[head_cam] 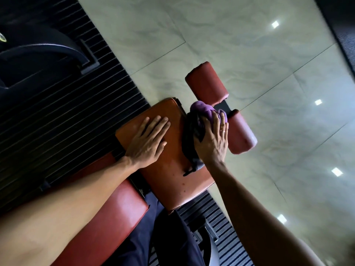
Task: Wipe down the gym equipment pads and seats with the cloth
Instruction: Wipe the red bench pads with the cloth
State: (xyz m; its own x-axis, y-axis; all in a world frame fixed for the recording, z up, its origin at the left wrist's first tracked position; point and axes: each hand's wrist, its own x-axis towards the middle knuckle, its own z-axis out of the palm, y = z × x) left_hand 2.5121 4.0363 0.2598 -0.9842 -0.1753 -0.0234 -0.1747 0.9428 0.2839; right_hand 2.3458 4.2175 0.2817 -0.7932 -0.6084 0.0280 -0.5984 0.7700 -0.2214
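A padded bench seat (169, 169) in smooth, faintly shiny orange-brown vinyl, shaped like a rounded wedge, fills the centre of the frame. The left hand (148, 141) lies flat on it, fingers straight and close together. At the seat's right edge, the right hand (211, 141) grips a soft, bunched cloth (203, 110), purple at the top and dark lower down. Its fingers curl over the purple bulge, and the dark folds trail down onto the seat left of the thumb. A red cylindrical roller pad (206, 83) sits just above the cloth, and a second roller pad (242, 131) sits just to its right. A glossy red back pad (107, 217) lies lower left. Pale polished floor tiles (249, 54) stretch wide on the right, and a dark ribbed mat (57, 121) borders the left.
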